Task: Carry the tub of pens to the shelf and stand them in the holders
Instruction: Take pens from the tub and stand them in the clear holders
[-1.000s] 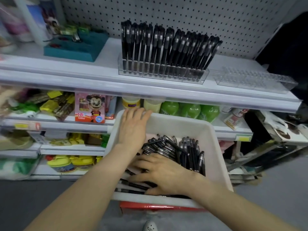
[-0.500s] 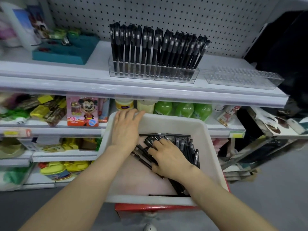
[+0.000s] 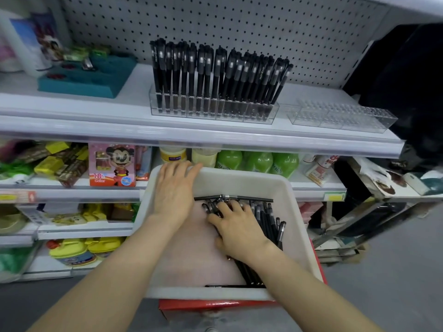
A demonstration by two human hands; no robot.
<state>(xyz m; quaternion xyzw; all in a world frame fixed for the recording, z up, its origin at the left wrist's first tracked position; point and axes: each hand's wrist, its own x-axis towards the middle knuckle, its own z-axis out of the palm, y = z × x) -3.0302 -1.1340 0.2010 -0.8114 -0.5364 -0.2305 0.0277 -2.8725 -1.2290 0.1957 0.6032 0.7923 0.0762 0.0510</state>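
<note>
The left hand [image 3: 173,190] lies flat, fingers straight, over the far rim of the white tub [image 3: 291,188], which sits below the shelf [image 3: 134,111] and its full holder [image 3: 213,113]. The right hand [image 3: 236,226], fingers spread, presses palm-down on the black pens [image 3: 269,219] in the tub. A second ago it lay nearer the near wall.

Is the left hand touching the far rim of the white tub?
Touching. In the head view, the left hand lies with its fingers over the far rim of the white tub, with no gap showing between them.
</note>
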